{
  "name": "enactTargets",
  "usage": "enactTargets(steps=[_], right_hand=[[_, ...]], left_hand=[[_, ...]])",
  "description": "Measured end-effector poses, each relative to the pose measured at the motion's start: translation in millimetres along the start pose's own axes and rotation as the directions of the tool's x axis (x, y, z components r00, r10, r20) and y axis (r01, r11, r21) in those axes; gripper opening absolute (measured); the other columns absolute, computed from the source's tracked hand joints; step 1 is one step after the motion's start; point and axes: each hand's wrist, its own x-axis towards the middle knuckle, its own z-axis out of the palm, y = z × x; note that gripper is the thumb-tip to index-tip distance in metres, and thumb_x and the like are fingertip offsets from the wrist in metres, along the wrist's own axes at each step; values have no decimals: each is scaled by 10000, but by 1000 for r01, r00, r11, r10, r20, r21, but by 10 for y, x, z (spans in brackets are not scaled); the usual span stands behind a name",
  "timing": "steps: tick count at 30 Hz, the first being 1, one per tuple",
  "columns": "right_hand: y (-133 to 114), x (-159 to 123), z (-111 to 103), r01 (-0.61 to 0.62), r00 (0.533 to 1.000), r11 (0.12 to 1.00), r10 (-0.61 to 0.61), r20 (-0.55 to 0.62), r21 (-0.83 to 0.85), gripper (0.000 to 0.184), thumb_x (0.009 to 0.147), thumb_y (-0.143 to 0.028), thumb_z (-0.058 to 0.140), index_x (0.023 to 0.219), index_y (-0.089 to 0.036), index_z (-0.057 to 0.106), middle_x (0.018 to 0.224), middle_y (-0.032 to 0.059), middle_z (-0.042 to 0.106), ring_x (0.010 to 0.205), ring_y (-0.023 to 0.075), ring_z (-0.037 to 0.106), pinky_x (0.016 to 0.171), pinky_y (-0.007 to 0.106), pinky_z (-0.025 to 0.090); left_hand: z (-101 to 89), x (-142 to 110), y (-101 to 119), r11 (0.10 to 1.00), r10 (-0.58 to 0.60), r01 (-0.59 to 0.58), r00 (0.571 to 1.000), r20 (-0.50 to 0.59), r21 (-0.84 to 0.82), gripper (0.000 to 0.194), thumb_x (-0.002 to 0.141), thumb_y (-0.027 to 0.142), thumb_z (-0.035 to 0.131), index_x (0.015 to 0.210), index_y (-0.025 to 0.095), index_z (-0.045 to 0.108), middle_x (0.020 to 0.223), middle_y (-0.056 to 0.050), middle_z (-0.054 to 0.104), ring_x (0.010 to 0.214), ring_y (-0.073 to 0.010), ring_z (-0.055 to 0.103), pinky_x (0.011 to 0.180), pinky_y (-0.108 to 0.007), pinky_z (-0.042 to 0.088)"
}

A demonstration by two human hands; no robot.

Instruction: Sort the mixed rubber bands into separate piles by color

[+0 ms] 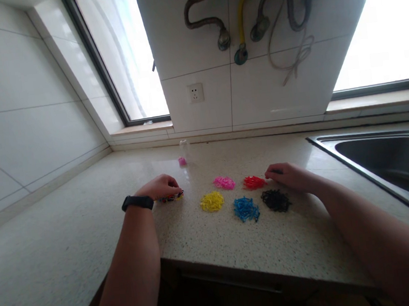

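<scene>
My left hand (162, 185), with a black band on its wrist, is over a small mixed-colour pile (170, 197) of thin pieces. Its fingers are pinched together, and what they hold is hidden. At the right edge of the red pile (254, 182), my right hand (283, 174) has its fingertips closed; anything between them is too small to name. Sorted by colour between the hands lie a pink pile (224, 183), a yellow pile (211, 201), a blue pile (246, 209) and a black pile (276, 200). The pieces look like small elastic bands.
Behind the piles, a clear container (184, 148) stands near a small pink object (182, 161). A steel sink (330, 144) is set into the speckled counter (206, 240) at the right. On the tiled wall are a socket (195, 93) and hanging hoses (190, 20).
</scene>
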Motion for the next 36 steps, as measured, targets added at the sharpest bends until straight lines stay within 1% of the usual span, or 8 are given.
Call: enactTargets(steps=[6,12,17,20,22,27,32,36], right_hand=[[9,3,12,15,1000,999,-14,-8,31,347,856,-482,531,876,-195,725,859,75,746,787,221,638,740,341,466],[-39,-22,-3,14,1000,1000,-14,-6,-11,350,853,-482,539,876,-190,730,789,57,723,734,198,613,678,310,441],[-63,-29,7,27,1000,999,-27,0,-36,342,872,-460,533,886,-182,732,772,55,710,696,175,593,639,282,421],[-89,-34,6,36,999,997,-36,3,-73,331,881,-437,526,901,-181,735,791,55,714,716,171,598,661,278,419],[-110,-43,2,41,999,995,-41,1,-93,323,886,-425,525,901,-179,734,790,55,710,711,167,592,654,276,409],[-159,-73,-2,46,999,992,-47,-5,-114,300,889,-396,532,898,-172,733,759,46,694,666,153,564,604,266,373],[-201,-84,4,53,998,990,-56,-20,-131,274,888,-380,555,887,-180,743,756,43,698,649,145,550,600,262,354],[-187,-66,19,54,998,989,-58,-25,-138,266,886,-386,570,896,-189,748,773,43,704,660,148,554,606,263,351]], left_hand=[[14,-1,-3,997,77,-79,994,-84,-19,340,755,495,639,809,186,769,761,-62,745,680,-187,656,593,-262,460],[18,-17,135,965,196,-214,973,-122,-154,321,793,477,649,834,170,732,771,-45,730,685,-166,635,628,-266,481],[87,-66,447,866,304,-345,938,-166,-361,290,840,440,654,861,153,690,787,-44,712,647,-123,581,602,-243,467],[194,-86,683,794,358,-395,918,-170,-462,272,861,409,665,908,142,680,815,-51,725,551,-79,495,509,-204,401],[292,-91,842,742,392,-422,903,-174,-521,253,861,383,680,918,137,680,813,-51,732,537,-68,483,495,-192,385],[540,-108,1188,594,475,-444,867,-153,-671,213,819,327,747,877,134,680,839,-64,744,720,-114,648,640,-215,497],[693,-137,1402,476,498,-430,851,-168,-767,238,760,309,809,862,138,679,834,-66,745,779,-152,704,683,-242,546],[769,-182,1504,471,533,-448,831,-159,-760,263,771,322,805,923,133,702,844,-89,754,795,-175,720,667,-251,562]])
